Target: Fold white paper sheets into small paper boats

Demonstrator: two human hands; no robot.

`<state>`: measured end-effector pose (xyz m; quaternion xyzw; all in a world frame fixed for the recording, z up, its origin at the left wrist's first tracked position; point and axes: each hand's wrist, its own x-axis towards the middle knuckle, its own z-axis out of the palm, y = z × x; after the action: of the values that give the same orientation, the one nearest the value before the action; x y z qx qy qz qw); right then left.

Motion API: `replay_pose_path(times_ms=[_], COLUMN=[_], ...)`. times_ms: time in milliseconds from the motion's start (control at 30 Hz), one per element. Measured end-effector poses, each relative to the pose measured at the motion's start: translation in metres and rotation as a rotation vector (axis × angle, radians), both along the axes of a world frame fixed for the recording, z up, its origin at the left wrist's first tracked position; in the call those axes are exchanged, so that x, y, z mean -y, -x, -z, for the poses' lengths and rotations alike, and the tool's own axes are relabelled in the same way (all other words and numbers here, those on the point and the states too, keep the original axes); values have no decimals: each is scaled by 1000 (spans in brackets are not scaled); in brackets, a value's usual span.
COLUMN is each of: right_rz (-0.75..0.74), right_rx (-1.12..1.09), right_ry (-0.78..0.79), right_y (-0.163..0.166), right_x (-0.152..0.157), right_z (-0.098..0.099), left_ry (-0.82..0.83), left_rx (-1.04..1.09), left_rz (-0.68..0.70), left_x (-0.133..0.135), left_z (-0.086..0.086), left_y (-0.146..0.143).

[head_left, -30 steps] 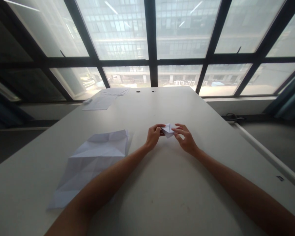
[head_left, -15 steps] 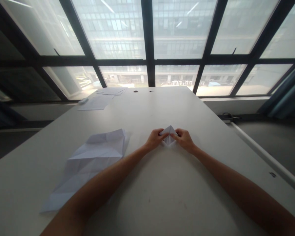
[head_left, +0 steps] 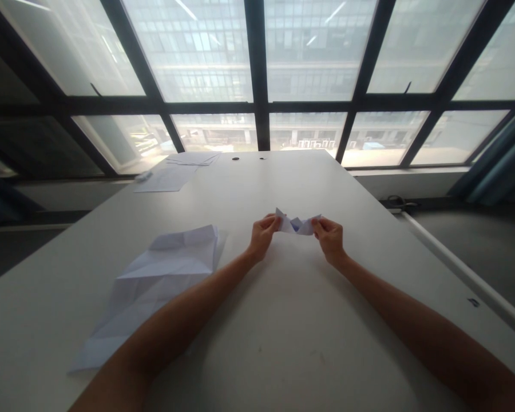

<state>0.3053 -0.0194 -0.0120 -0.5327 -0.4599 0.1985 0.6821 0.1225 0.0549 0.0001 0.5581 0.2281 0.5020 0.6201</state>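
Observation:
Between my hands, above the white table, is a small folded white paper (head_left: 298,225), stretched sideways with pointed corners at both ends and a small peak in its middle. My left hand (head_left: 264,233) pinches its left end. On the other side, my right hand (head_left: 329,236) pinches the right end between thumb and fingers. A large creased sheet of paper (head_left: 163,272) lies to the left, partly covered by my left forearm.
The white table (head_left: 283,320) reaches toward a wall of dark-framed windows. Flat paper sheets (head_left: 165,178) lie at its far left. A small dark mark or object (head_left: 473,302) sits near the right edge. Beyond that edge runs a white rail (head_left: 450,260).
The folded paper has gone from a compact diamond to a wide, opened-out shape. My hands have moved apart, each keeping hold of one end.

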Motion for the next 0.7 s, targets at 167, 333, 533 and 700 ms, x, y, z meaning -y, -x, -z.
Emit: replay_pose_path(times_ms=[167, 333, 533, 700], right_rz=[57, 27, -115, -248], right_rx=[-14, 239, 367, -39], right_ry=[-26, -51, 21, 156], right_y=[0, 14, 18, 12], right_x=[1, 12, 19, 13], right_z=[-2, -6, -8, -14], left_ry=[350, 372, 332, 204], left_rx=[253, 172, 88, -101], left_rz=[43, 366, 264, 283], left_x=[-11, 1, 3, 2], left_z=[0, -6, 2, 5], left_y=[2, 2, -1, -2])
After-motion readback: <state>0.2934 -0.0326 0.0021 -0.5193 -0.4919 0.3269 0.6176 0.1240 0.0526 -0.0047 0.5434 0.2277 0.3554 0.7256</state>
